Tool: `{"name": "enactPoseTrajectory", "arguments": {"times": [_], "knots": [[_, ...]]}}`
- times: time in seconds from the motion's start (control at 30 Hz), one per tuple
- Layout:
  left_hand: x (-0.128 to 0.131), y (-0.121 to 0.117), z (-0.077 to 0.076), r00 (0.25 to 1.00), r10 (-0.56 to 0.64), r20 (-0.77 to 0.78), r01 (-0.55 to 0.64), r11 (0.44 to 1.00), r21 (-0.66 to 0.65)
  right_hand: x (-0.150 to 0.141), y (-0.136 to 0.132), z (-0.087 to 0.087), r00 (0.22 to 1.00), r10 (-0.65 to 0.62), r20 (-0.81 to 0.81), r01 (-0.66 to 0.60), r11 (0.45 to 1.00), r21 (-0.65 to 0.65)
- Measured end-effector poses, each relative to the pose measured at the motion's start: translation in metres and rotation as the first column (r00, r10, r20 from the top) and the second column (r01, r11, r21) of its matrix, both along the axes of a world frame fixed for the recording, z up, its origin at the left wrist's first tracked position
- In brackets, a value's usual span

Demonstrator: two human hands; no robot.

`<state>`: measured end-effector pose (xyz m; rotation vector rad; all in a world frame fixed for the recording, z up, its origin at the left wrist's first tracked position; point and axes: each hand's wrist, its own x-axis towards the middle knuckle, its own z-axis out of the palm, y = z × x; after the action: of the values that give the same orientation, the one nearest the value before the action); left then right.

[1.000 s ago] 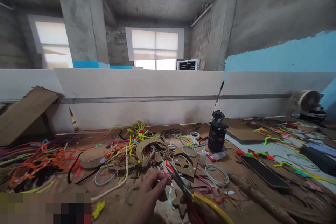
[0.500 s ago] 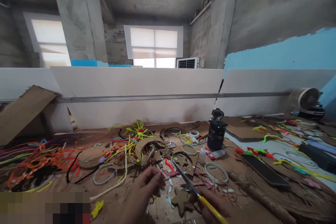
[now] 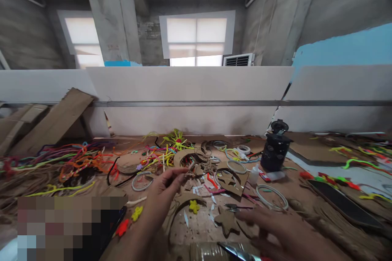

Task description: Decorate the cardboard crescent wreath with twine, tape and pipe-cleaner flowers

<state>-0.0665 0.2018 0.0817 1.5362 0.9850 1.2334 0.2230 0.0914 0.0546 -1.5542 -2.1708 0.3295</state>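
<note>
My left hand (image 3: pixel 167 193) is closed in a pinch at centre, with a thin brownish strip (image 3: pixel 190 169) at its fingertips. I cannot make out what the strip is. My right hand (image 3: pixel 284 228) is at lower right, fingers stretched out and apart, holding nothing I can see. By its fingertips are a pair of pliers (image 3: pixel 232 207) and a brown cardboard star (image 3: pixel 226 222). Below the star, at the bottom edge, a metal-bladed tool (image 3: pixel 234 251) lies partly cut off. Between my hands are a yellow pipe-cleaner flower (image 3: pixel 194 207) and a curved cardboard strip (image 3: pixel 174 216).
White rings (image 3: pixel 272 196), a cardboard piece with a star cutout (image 3: pixel 240 185) and a small glue bottle (image 3: pixel 254 174) lie beyond my hands. A black canister (image 3: pixel 275 151) stands at back right, a phone (image 3: pixel 344 204) farther right. Coloured pipe cleaners (image 3: pixel 82 163) are heaped left.
The yellow-handled tool has left my right hand, which has opened and moved right. My left hand appears farther forward, now with a thin strip at its fingertips. The view has shifted left.
</note>
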Motion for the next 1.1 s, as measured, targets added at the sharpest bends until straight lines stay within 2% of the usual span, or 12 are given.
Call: {"name": "enactPoseTrajectory", "arguments": {"times": [0.13, 0.2, 0.3, 0.43, 0.53, 0.67, 0.77, 0.83, 0.93, 1.1], "knots": [[0.007, -0.002, -0.008, 0.992, -0.116, -0.053, 0.118, 0.992, 0.033, -0.046, 0.037, 0.025, 0.988, 0.075, -0.137, -0.06, 0.992, 0.111], [0.01, -0.003, -0.011, 0.985, -0.157, -0.067, 0.161, 0.986, 0.047, -0.072, 0.053, 0.032, 0.978, 0.125, -0.168, -0.096, 0.98, 0.173], [0.009, -0.006, -0.008, 0.977, -0.196, -0.079, 0.199, 0.979, 0.035, -0.099, 0.068, 0.034, 0.981, 0.129, -0.147, -0.088, 0.962, 0.257], [-0.007, -0.002, 0.002, 0.982, -0.142, -0.124, 0.146, 0.989, 0.022, -0.103, 0.083, 0.03, 0.97, 0.153, -0.192, -0.096, 0.956, 0.277], [-0.032, 0.01, 0.004, 0.991, -0.027, -0.132, 0.032, 0.999, 0.042, -0.093, 0.1, 0.022, 0.975, 0.066, -0.213, -0.02, 0.977, 0.21], [-0.057, 0.028, -0.004, 0.987, 0.157, 0.029, -0.159, 0.985, 0.064, -0.087, 0.127, 0.001, 0.972, -0.031, -0.234, 0.028, 0.999, -0.015], [-0.06, 0.036, -0.008, 0.95, 0.264, 0.168, -0.266, 0.964, -0.013, -0.093, 0.142, -0.018, 0.966, -0.039, -0.257, 0.004, 0.991, -0.136], [-0.058, 0.038, -0.009, 0.897, 0.291, 0.333, -0.27, 0.957, -0.111, -0.099, 0.149, -0.029, 0.962, -0.045, -0.27, -0.006, 0.983, -0.184], [-0.057, 0.038, -0.01, 0.806, 0.285, 0.518, -0.206, 0.957, -0.207, -0.105, 0.154, -0.043, 0.953, -0.087, -0.29, 0.018, 0.972, -0.232], [-0.057, 0.033, -0.006, 0.759, 0.186, 0.624, -0.102, 0.981, -0.168, -0.108, 0.155, -0.058, 0.945, -0.107, -0.31, 0.035, 0.973, -0.228]]}}
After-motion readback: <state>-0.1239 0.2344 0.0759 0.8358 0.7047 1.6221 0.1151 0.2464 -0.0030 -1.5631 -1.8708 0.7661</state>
